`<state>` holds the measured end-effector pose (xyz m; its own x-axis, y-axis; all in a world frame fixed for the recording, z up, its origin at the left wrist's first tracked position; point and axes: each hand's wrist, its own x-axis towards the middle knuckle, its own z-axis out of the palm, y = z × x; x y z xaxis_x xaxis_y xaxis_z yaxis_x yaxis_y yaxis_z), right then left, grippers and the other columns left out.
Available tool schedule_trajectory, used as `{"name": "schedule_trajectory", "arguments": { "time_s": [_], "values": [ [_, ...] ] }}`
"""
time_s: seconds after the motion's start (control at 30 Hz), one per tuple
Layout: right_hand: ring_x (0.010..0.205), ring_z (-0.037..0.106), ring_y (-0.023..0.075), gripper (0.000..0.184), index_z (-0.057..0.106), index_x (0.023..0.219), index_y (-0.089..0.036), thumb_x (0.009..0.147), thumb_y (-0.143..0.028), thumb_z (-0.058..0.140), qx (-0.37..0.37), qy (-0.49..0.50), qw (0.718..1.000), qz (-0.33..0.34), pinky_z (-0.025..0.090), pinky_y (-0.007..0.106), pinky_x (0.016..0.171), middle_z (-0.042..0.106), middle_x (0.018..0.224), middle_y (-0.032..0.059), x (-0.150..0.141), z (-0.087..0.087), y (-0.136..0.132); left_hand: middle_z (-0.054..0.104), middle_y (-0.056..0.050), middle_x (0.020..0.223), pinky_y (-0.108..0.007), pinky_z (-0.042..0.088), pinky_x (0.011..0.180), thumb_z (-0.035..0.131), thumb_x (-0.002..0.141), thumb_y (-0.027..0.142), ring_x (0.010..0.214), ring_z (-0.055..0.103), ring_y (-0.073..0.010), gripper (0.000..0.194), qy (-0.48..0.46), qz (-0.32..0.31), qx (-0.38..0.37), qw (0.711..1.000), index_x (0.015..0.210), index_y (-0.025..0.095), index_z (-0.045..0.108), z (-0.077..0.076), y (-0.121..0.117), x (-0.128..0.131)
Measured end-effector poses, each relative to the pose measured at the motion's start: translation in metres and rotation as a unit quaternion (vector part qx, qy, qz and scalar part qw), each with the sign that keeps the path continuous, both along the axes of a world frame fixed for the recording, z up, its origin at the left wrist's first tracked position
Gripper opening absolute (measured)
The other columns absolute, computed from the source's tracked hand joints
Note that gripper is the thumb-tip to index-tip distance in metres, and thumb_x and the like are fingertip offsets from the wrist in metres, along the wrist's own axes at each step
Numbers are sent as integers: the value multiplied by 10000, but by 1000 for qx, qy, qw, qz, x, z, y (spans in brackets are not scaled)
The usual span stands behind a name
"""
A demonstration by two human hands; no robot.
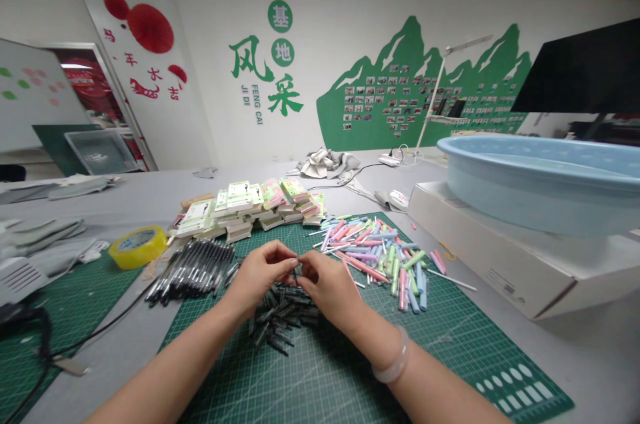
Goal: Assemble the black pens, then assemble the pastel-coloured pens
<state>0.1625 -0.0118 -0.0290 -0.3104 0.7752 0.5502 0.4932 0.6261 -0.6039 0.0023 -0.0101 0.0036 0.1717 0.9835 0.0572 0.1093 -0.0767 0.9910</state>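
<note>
My left hand (263, 273) and my right hand (329, 282) meet over the green cutting mat (320, 384). Between their closed fingertips is a small dark pen part (296, 272), mostly hidden by the fingers. Right under the hands lies a heap of black pen caps (281, 325). Left of them, black pens (194, 269) are stacked side by side. To the right spreads a pile of pastel pen parts (383, 249) in pink, green, blue and purple, mixed with thin white refills.
Small boxes (240, 201) are piled behind the mat. A roll of yellow tape (139, 247) lies at left, near a dark cable. On the right, a light blue basin (530, 187) rests on a white carton (480, 257). Crumpled grey cloth (327, 163) lies farther back.
</note>
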Motion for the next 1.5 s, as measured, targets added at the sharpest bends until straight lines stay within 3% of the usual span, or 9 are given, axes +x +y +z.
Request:
{"name": "schedule_trajectory", "arguments": {
  "time_s": [0.17,0.33,0.5,0.7,0.83,1.23,1.5],
  "values": [
    [669,526,143,125,539,853,-213,766,-140,590,10,-4,1000,1,380,239,614,562,729,-5,0,3,-3,624,0,717,-265,497,648,707,645,300,697,593,-146,196,-30,23,-24,999,738,158,608,-2,1,-1],
    [680,546,146,315,469,989,-217,728,-86,586,-16,15,1000,11,402,242,624,570,756,-11,-1,1,-5,642,-25,770,-270,497,714,746,620,288,762,612,-154,232,-84,11,-81,993,762,155,619,-4,1,-3],
    [649,543,133,369,467,953,-225,660,-50,608,-67,96,992,34,424,238,602,551,730,-34,-4,2,-3,631,-9,755,-257,493,717,762,608,248,747,606,-136,215,-123,9,-85,989,736,155,616,-6,4,-6],
    [713,598,158,201,536,816,-189,659,-144,654,-226,278,926,121,496,278,640,604,776,0,-4,8,2,650,-14,728,-245,478,699,750,635,255,716,600,-131,189,-96,23,-15,995,733,147,630,-8,10,-10],
    [619,594,146,168,561,785,-179,650,-137,651,-272,354,885,133,499,285,602,619,708,-11,-3,1,7,682,-24,744,-240,467,699,735,653,263,723,606,-140,160,-28,22,47,998,733,151,654,-7,8,-8],
    [593,597,139,161,602,766,-166,632,-84,639,-249,365,890,108,466,249,574,645,637,-13,-4,6,3,696,-27,802,-265,496,733,724,678,287,779,632,-169,172,22,40,118,992,797,168,688,-6,2,-4],
    [598,597,139,186,604,761,-167,604,-95,673,-266,398,872,102,479,262,592,652,659,-10,-3,-3,9,676,-36,875,-282,501,787,651,763,275,847,627,-172,118,99,54,226,967,833,184,682,-12,-5,3]
  ]
}}
